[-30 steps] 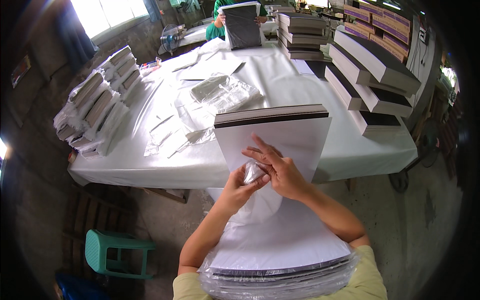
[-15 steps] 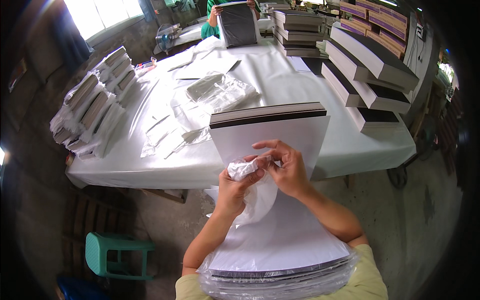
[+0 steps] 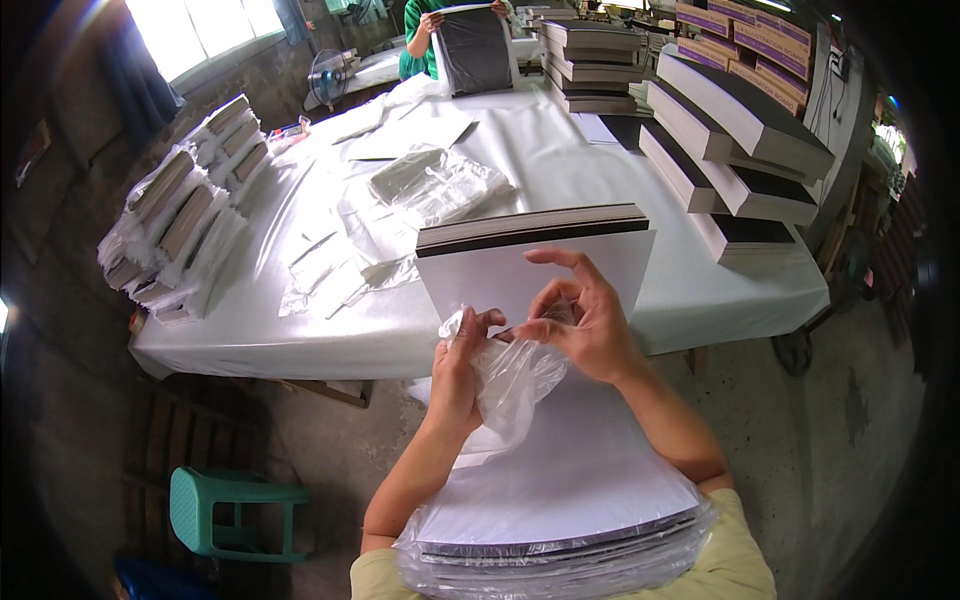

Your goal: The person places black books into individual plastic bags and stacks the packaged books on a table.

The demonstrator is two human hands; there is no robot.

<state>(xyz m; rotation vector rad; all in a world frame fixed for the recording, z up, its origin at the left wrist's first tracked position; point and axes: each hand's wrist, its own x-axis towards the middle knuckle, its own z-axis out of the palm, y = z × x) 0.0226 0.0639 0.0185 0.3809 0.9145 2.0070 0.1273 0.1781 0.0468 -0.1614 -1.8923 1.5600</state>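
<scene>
A crumpled clear plastic bag hangs between my two hands, above my lap. My left hand is closed on its bunched edge, thumb up. My right hand pinches the bag's other side between thumb and fingers, its index finger raised. Just behind the hands a stack of black and white boards stands upright at the table's near edge, a white sheet facing me. Against my body rests a second stack of boards, its near end wrapped in clear plastic.
The white-covered table holds plastic-wrapped bundles at left, a flat plastic packet mid-table and thick board stacks at right. Across it, a person in green holds a wrapped dark board. A green stool stands lower left.
The bag has gone from a bunched wad to being spread between my hands. My right hand has moved slightly right, away from the left, with its index finger raised higher.
</scene>
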